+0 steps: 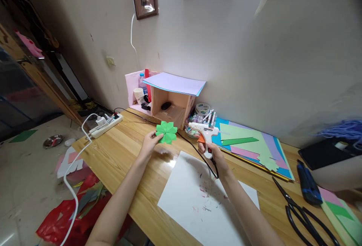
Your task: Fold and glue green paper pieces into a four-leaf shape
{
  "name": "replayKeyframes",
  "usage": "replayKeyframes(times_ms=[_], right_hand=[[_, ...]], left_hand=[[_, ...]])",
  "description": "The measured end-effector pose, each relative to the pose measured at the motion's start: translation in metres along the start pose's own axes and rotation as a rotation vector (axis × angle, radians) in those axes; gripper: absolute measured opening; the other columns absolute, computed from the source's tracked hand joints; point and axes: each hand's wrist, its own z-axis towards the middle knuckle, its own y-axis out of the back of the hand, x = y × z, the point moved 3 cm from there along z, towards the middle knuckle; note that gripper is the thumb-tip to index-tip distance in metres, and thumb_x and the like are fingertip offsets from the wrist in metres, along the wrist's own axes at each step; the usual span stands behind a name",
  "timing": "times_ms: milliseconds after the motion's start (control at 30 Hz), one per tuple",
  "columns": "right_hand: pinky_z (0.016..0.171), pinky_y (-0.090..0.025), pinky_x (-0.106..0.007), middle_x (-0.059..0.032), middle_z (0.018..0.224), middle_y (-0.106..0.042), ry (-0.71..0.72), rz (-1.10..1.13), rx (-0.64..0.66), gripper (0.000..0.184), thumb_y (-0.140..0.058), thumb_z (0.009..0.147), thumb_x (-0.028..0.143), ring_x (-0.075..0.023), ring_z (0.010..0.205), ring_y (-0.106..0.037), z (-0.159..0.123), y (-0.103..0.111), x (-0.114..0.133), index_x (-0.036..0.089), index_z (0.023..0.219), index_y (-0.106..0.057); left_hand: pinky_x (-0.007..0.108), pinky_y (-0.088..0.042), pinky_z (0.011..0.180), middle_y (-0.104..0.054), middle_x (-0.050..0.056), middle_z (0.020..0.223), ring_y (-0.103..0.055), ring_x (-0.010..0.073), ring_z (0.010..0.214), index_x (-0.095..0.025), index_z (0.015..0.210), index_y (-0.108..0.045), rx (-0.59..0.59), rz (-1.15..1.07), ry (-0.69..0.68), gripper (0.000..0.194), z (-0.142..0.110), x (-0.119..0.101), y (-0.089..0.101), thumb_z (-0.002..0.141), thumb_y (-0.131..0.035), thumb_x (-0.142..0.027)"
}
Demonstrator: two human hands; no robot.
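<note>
Pinched in my left hand [149,145] is a green paper flower [167,132] with notched petals, held above the wooden table. My right hand [216,158] grips a white and orange hot glue gun [206,130]. Its nozzle points left toward the flower, with a gap between them. A black cord hangs from the handle and runs left across the table. Below my right forearm lies a sheet of white paper [186,185] with reddish and dark marks.
Behind my hands stands a box with a purple card top [175,83]. Coloured paper [240,133] is stacked at the back right. Black scissors [299,212] and a blue cutter [308,182] lie at right. A power strip [107,125] sits at the left edge, above red scraps [65,212].
</note>
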Motion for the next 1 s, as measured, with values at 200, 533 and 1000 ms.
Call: replayKeyframes(times_ms=[200, 533, 1000], right_hand=[[0.053, -0.029, -0.025, 0.0020, 0.056, -0.039, -0.104, 0.021, 0.046, 0.032, -0.039, 0.080, 0.039, -0.0126, 0.051, -0.032, -0.013, 0.017, -0.010, 0.017, 0.097, -0.055], [0.050, -0.027, -0.026, 0.0003, 0.050, -0.042, -0.271, 0.005, 0.025, 0.039, -0.039, 0.076, 0.045, -0.0116, 0.046, -0.032, -0.010, 0.017, -0.048, 0.012, 0.083, -0.058], [0.044, -0.025, -0.025, 0.0022, 0.046, -0.040, -0.341, 0.001, 0.037, 0.041, -0.042, 0.070, 0.047, -0.0105, 0.043, -0.031, -0.010, 0.019, -0.063, 0.012, 0.085, -0.059]], left_hand=[[0.024, -0.046, 0.065, -0.067, 0.004, 0.077, -0.060, 0.0145, 0.070, -0.014, 0.077, -0.064, 0.043, -0.032, 0.007, 0.041, 0.007, 0.021, -0.041, 0.048, -0.076, -0.040], [0.024, -0.046, 0.067, -0.067, 0.004, 0.077, -0.060, 0.0139, 0.068, -0.013, 0.081, -0.065, 0.108, -0.044, 0.106, 0.041, 0.007, 0.053, -0.038, 0.052, -0.075, -0.041], [0.025, -0.045, 0.068, -0.067, 0.006, 0.080, -0.060, 0.0162, 0.072, -0.013, 0.080, -0.064, 0.099, 0.004, 0.068, 0.042, 0.004, 0.054, -0.043, 0.051, -0.075, -0.041]])
